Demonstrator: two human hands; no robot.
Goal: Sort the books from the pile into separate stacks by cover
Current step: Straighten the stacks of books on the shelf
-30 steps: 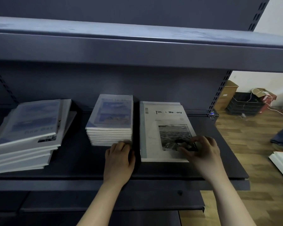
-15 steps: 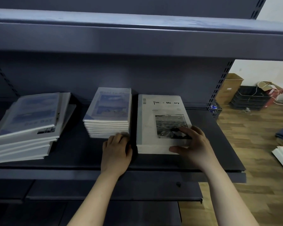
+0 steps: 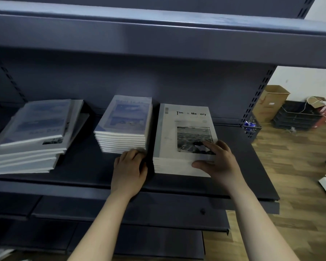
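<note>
Time & Memory stack point(image 3: 169, 132) long axis toward shelf point(image 3: 243, 166) back. Right hand point(image 3: 221, 162) pinches its front; left hand point(image 3: 129, 170) presses blue stack point(image 3: 124, 127), gripping nothing.

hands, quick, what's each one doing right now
Left hand: curled fingers touch the blue stack; grip cannot be told.
Right hand: pinches the white stack at its front edge.
</note>
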